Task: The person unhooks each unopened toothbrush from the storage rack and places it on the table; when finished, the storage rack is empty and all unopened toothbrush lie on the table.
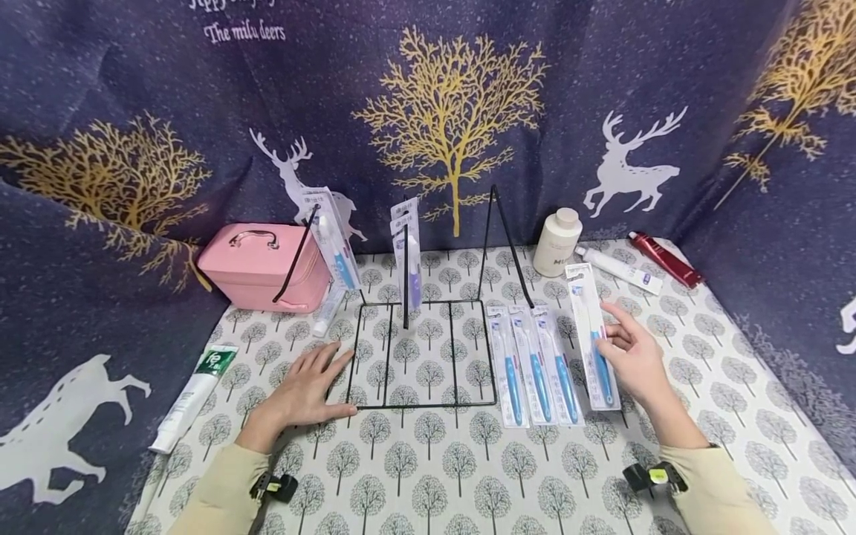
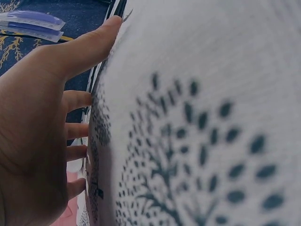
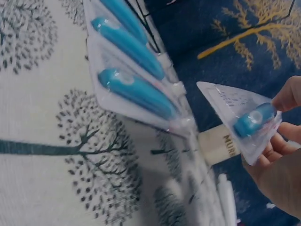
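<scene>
My right hand (image 1: 631,357) pinches a packaged blue toothbrush (image 1: 591,338) by its side edge; the right wrist view shows the pack raised off the cloth, its blue handle (image 3: 254,120) end toward the camera. Left of it, several packaged blue toothbrushes (image 1: 537,368) lie side by side at the right of a black wire rack (image 1: 421,406). My left hand (image 1: 304,390) rests on the cloth with fingers spread, thumb and index finger at the rack's left side. On the rack's hooks hang packs with a blue toothbrush (image 1: 331,238) at left and purple toothbrushes (image 1: 413,260) in the middle.
Behind the left hand stand a pink case (image 1: 264,271) and a small tube (image 1: 328,312). A green-and-white tube (image 1: 194,401) lies far left. At back right are a cream bottle (image 1: 557,244), a white tube (image 1: 622,271) and a red tube (image 1: 665,260).
</scene>
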{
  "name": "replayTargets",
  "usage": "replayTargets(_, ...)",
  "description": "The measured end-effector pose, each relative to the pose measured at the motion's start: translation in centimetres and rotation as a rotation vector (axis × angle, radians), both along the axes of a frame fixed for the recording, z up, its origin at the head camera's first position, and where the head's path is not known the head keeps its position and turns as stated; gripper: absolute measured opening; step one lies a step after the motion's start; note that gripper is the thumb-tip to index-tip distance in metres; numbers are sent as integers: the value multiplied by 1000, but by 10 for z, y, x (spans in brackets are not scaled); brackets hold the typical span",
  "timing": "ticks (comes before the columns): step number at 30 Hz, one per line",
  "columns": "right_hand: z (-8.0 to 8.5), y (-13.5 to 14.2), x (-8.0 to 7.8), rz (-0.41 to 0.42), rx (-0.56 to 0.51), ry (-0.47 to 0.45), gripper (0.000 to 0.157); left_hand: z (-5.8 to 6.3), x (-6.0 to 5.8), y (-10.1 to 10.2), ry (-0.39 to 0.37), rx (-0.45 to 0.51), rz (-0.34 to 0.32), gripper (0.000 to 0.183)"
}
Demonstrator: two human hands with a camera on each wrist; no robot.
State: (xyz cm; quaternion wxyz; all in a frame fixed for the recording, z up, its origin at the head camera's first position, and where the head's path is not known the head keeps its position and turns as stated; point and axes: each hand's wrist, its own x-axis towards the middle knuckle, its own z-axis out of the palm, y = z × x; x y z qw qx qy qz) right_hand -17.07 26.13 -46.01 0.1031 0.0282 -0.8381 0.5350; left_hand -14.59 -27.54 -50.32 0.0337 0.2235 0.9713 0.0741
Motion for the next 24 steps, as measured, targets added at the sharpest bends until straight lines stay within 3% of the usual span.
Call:
replayTargets(9, -20, 5, -6, 3, 19, -179, 61, -1, 0, -1, -10, -5, 11, 101)
replayTargets(24, -33, 7, -14, -46, 269, -232, 54, -2, 0, 0, 1, 0, 5, 101)
